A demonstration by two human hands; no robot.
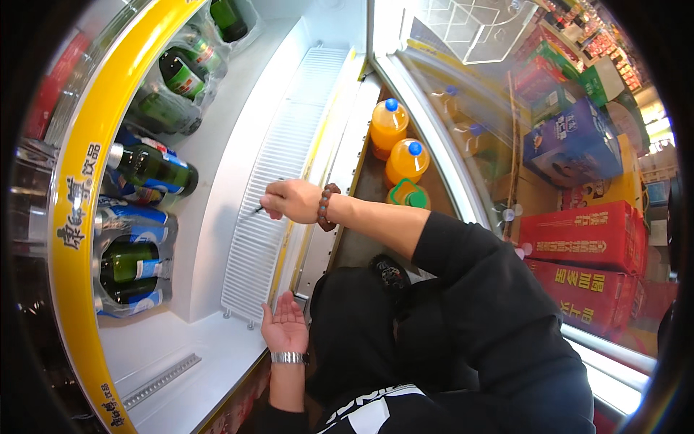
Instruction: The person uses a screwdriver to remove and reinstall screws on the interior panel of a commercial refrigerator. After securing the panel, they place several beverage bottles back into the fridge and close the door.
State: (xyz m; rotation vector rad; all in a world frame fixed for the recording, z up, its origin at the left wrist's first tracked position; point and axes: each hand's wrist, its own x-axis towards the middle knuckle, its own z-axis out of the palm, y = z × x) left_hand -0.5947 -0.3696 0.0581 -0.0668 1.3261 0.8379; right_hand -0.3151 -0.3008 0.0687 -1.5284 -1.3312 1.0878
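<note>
One white display cooler (217, 354) is filling the view's nine-o'clock side; a white wire shelf (293, 123) is slanting from twelve toward seven, apparently because the cooler is supporting it. Toward seven, the left hand (285, 325) is lying palm up, empty, fingers loosely extended. The right hand (293, 201) is pinching a thin dark item (257, 210), presumably suiting its slenderness; it is projecting toward eight o'clock from those fingertips, over the shelf.
</note>
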